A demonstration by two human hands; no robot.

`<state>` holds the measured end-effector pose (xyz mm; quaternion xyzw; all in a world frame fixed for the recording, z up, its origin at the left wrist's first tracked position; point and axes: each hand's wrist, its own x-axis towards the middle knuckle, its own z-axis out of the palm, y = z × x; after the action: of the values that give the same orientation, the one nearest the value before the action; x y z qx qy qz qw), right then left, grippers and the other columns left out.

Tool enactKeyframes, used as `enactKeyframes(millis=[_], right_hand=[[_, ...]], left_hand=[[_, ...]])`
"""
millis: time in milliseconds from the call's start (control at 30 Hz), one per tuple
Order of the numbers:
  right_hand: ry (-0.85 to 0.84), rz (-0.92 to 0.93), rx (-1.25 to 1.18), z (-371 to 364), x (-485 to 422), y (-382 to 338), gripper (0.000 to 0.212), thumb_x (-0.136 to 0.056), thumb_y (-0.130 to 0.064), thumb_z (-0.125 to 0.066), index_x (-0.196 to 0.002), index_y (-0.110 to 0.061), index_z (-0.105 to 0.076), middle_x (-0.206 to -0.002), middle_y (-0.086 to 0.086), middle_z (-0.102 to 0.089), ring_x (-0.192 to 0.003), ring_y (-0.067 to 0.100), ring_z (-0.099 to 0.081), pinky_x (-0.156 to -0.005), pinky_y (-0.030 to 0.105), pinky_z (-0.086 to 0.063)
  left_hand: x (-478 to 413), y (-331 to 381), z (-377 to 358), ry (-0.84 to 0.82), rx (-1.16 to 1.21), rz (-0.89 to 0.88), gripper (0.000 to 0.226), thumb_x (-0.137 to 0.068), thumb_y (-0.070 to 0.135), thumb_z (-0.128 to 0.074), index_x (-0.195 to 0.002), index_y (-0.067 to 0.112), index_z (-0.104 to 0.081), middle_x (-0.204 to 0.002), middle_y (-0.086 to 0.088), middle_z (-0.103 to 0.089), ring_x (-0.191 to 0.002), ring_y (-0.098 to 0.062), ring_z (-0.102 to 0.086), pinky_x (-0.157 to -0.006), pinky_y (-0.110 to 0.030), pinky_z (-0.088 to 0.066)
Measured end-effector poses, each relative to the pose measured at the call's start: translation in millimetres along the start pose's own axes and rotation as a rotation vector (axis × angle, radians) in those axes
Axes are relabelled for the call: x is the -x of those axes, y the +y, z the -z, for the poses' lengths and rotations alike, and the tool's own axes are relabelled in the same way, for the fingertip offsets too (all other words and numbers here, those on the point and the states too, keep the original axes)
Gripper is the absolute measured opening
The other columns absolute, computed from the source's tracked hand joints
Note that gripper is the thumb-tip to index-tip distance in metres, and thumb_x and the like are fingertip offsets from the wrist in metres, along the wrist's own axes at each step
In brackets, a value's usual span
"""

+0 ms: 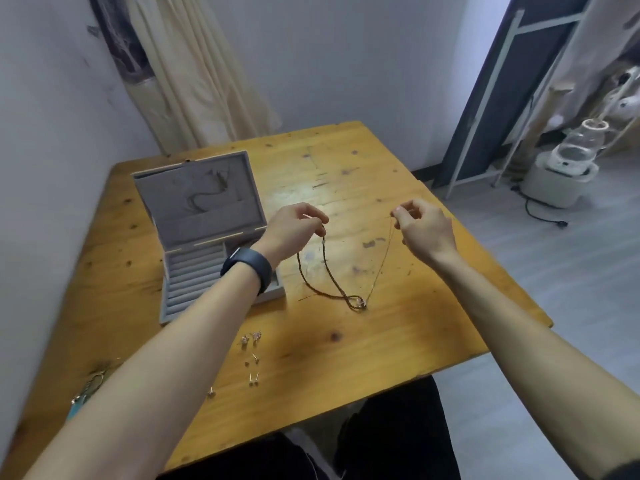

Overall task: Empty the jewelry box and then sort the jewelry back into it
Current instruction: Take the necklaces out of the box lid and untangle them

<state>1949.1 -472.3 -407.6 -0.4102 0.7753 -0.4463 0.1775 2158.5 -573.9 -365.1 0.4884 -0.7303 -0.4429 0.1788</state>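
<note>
Above the middle of the yellow wooden table (pixel 398 341), listed together: one dark braided cord necklace (pixel 329 271), its top pinched in your left hand (pixel 298 230), and one thin gold chain (pixel 381 265), pinched in your right hand (pixel 424 226). The two meet at a small snagged pendant (pixel 358 303) resting on the wood, right of the open grey velvet jewelry box (pixel 194 278). They form a V, long axes running from your raised hands toward you, tip pointing at your lap. Step, as judged: separating the two before sorting, with small stud earrings (pixel 251 337) laid out nearby; the next move calls for slack at the snag, not pull.
</note>
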Motion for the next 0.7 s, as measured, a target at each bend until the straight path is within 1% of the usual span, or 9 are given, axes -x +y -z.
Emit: enactKeyframes(millis=[100,200,333,433,500,567,600,633,700], right_hand=[[-0.042,-0.002,0.072,-15.5,-22.3,13.1,0.02,-0.095,-0.037,-0.05,-0.087,-0.025,-0.064,-0.086,-0.007,-0.068,-0.084,0.023,-0.064,-0.072,0.033,-0.048],[-0.052,-0.032,0.171,-27.9,-39.2,28.9,0.018,-0.095,-0.035,-0.051,-0.092,-0.024,-0.066,-0.095,-0.002,-0.069,-0.094,0.025,-0.06,-0.074,0.03,-0.04],[-0.05,-0.081,0.284,-37.5,-47.2,48.7,0.024,-0.095,-0.035,-0.051,-0.101,-0.019,-0.068,-0.104,0.007,-0.071,-0.101,0.034,-0.061,-0.079,0.036,-0.045],[-0.032,0.011,0.385,-36.8,-36.5,50.8,0.032,-0.095,-0.033,-0.054,-0.119,-0.017,-0.068,-0.104,0.005,-0.072,-0.104,0.033,-0.062,-0.086,0.038,-0.047],[0.0,0.099,0.364,-34.6,-20.0,48.9,0.034,-0.094,-0.031,-0.059,-0.124,-0.018,-0.066,-0.096,-0.001,-0.071,-0.095,0.025,-0.064,-0.084,0.036,-0.048],[-0.024,0.187,0.283,-33.8,2.3,46.5,0.029,-0.09,-0.029,-0.065,-0.118,-0.022,-0.068,-0.088,-0.007,-0.067,-0.075,0.012,-0.061,-0.079,0.032,-0.05],[-0.065,0.228,0.239,-33.7,14.1,46.7,0.026,-0.088,-0.027,-0.068,-0.113,-0.024,-0.07,-0.086,-0.01,-0.066,-0.068,0.006,-0.058,-0.077,0.03,-0.051],[-0.114,0.266,0.202,-33.4,25.5,46.8,0.023,-0.086,-0.027,-0.07,-0.109,-0.027,-0.071,-0.085,-0.012,-0.065,-0.065,0.004,-0.057,-0.074,0.027,-0.051],[-0.211,0.311,0.163,-31.5,45.8,48.1,0.021,-0.082,-0.029,-0.071,-0.103,-0.031,-0.073,-0.086,-0.015,-0.061,-0.066,0.007,-0.057,-0.069,0.018,-0.047]], left_hand=[[-24.6,-10.8,-9.8,-0.002,-0.121,-0.01,0.019,-0.091,0.014,-0.051,-0.095,0.026,-0.067,-0.092,0.004,-0.073,-0.071,-0.012,-0.063,-0.055,-0.023,-0.051],[-40.4,-25.6,-15.9,-0.027,-0.289,-0.048,0.019,-0.091,0.018,-0.051,-0.094,0.03,-0.066,-0.097,0.004,-0.069,-0.082,-0.015,-0.066,-0.072,-0.033,-0.059],[-52.5,-41.2,-22.2,-0.046,-0.518,-0.087,0.019,-0.092,0.021,-0.053,-0.102,0.027,-0.068,-0.103,0.003,-0.063,-0.095,-0.019,-0.061,-0.083,-0.04,-0.055],[-50.7,-48.2,-28.0,-0.054,-0.704,-0.17,0.02,-0.093,0.028,-0.054,-0.104,0.027,-0.07,-0.116,-0.001,-0.059,-0.11,-0.022,-0.054,-0.088,-0.037,-0.048],[-43.6,-52.0,-30.7,-0.018,-0.801,-0.219,0.02,-0.093,0.033,-0.054,-0.106,0.028,-0.069,-0.13,-0.001,-0.054,-0.12,-0.023,-0.049,-0.091,-0.037,-0.044],[-32.2,-54.6,-33.5,0.016,-0.799,-0.264,0.02,-0.093,0.033,-0.055,-0.107,0.029,-0.068,-0.138,-0.002,-0.051,-0.127,-0.024,-0.045,-0.097,-0.04,-0.043],[-25.0,-55.5,-35.5,0.02,-0.753,-0.289,0.019,-0.093,0.033,-0.056,-0.106,0.029,-0.068,-0.138,-0.001,-0.051,-0.128,-0.024,-0.044,-0.098,-0.042,-0.043],[-17.2,-56.4,-38.1,0.013,-0.695,-0.317,0.018,-0.092,0.033,-0.056,-0.105,0.03,-0.068,-0.134,0.001,-0.054,-0.127,-0.022,-0.045,-0.098,-0.043,-0.044],[-0.6,-59.4,-44.3,-0.024,-0.588,-0.375,0.016,-0.09,0.036,-0.058,-0.1,0.033,-0.071,-0.121,0.008,-0.06,-0.118,-0.018,-0.049,-0.095,-0.041,-0.045]])
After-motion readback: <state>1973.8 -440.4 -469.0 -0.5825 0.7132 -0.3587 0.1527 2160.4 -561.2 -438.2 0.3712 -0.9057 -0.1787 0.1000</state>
